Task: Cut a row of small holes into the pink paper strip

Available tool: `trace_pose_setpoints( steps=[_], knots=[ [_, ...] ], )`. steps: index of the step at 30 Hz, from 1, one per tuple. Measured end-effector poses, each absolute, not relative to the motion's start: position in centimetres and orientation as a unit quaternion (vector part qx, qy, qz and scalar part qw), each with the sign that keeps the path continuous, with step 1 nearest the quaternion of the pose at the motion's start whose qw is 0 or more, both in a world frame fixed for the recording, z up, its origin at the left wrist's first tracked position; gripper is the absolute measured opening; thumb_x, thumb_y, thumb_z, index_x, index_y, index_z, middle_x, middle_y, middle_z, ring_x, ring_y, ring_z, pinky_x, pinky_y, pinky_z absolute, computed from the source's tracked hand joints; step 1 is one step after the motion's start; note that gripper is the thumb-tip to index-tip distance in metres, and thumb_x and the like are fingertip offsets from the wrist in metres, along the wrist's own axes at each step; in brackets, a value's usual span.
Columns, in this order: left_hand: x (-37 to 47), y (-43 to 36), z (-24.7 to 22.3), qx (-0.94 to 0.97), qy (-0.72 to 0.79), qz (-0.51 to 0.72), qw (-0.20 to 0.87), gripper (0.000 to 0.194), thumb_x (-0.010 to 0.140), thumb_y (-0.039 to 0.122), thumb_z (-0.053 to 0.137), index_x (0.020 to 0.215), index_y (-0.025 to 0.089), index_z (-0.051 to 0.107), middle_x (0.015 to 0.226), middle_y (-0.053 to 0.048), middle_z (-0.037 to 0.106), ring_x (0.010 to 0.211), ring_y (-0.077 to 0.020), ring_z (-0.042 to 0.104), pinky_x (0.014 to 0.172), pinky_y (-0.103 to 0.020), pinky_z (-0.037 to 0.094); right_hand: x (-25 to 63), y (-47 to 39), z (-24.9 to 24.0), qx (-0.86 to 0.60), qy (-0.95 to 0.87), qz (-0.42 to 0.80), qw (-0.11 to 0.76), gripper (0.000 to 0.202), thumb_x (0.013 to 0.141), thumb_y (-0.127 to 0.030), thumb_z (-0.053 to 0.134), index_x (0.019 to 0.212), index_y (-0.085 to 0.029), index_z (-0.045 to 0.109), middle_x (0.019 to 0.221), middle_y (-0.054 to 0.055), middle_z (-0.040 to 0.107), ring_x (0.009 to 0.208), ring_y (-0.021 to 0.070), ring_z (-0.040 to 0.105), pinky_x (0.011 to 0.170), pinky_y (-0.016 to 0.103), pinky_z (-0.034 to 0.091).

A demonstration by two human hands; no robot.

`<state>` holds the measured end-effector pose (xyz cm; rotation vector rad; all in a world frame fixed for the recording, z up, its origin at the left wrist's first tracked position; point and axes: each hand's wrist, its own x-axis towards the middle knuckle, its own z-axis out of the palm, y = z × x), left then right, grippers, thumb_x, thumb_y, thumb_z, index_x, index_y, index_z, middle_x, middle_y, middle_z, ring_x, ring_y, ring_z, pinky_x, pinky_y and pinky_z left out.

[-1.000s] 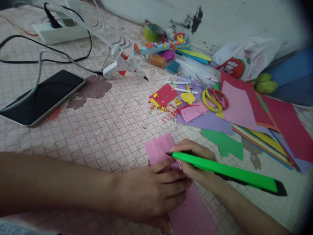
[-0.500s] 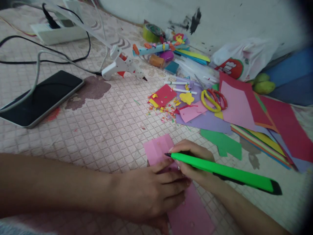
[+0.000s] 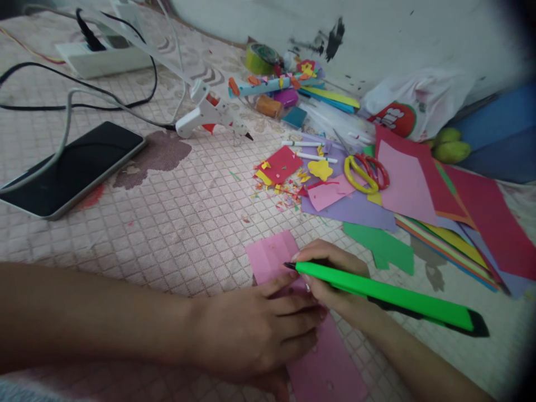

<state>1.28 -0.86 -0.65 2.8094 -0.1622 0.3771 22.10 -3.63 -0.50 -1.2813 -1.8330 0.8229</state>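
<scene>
A folded pink paper strip [image 3: 330, 365] lies on the patterned cloth. My left hand [image 3: 255, 326] rests palm down across its middle, fingers stretched out and slightly spread, covering part of it. In my right hand [image 3: 335, 262] is a bright green pen [image 3: 389, 292] with a black tip and a black end, gripped between thumb and fingers. The pen's tip is over the creased upper part of the strip, just above my left fingers; whether it touches the paper I cannot tell.
Beyond my hands are small paper scraps [image 3: 280, 192], scissors with red and yellow handles [image 3: 360, 174], green paper [image 3: 381, 245] and stacked coloured sheets [image 3: 444, 245]. A white glue gun [image 3: 209, 114] sits further back. At left lie a phone [image 3: 75, 167] and a power strip [image 3: 104, 58] with cables.
The pen's rear end has swung slightly right and down, and its tip has shifted a touch right. My left hand and the strip stay in place.
</scene>
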Motion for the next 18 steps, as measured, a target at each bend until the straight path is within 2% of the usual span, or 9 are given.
trace_pose_setpoints(
  steps=[9, 18],
  knots=[
    [1.34, -0.86, -0.61, 0.975, -0.046, 0.159, 0.15, 0.05, 0.097, 0.046, 0.045, 0.13, 0.009, 0.055, 0.143, -0.011, 0.051, 0.134, -0.0259, 0.043, 0.119, -0.046, 0.025, 22.01, -3.59, -0.36, -0.499, -0.71, 0.33, 0.372, 0.024, 0.083, -0.009, 0.058, 0.097, -0.028, 0.065, 0.089, -0.002, 0.067, 0.082, 0.0148, 0.063, 0.07, 0.028, 0.051],
    [1.4, -0.84, -0.64, 0.979, -0.052, 0.141, 0.136, 0.051, 0.1, 0.044, 0.038, 0.133, 0.008, 0.052, 0.145, -0.012, 0.047, 0.136, -0.0275, 0.04, 0.118, -0.048, 0.023, 22.01, -3.61, -0.16, -0.496, -0.709, 0.346, 0.363, 0.026, 0.082, -0.007, 0.058, 0.098, -0.027, 0.064, 0.089, -0.002, 0.067, 0.082, 0.0138, 0.063, 0.071, 0.027, 0.051]
  ],
)
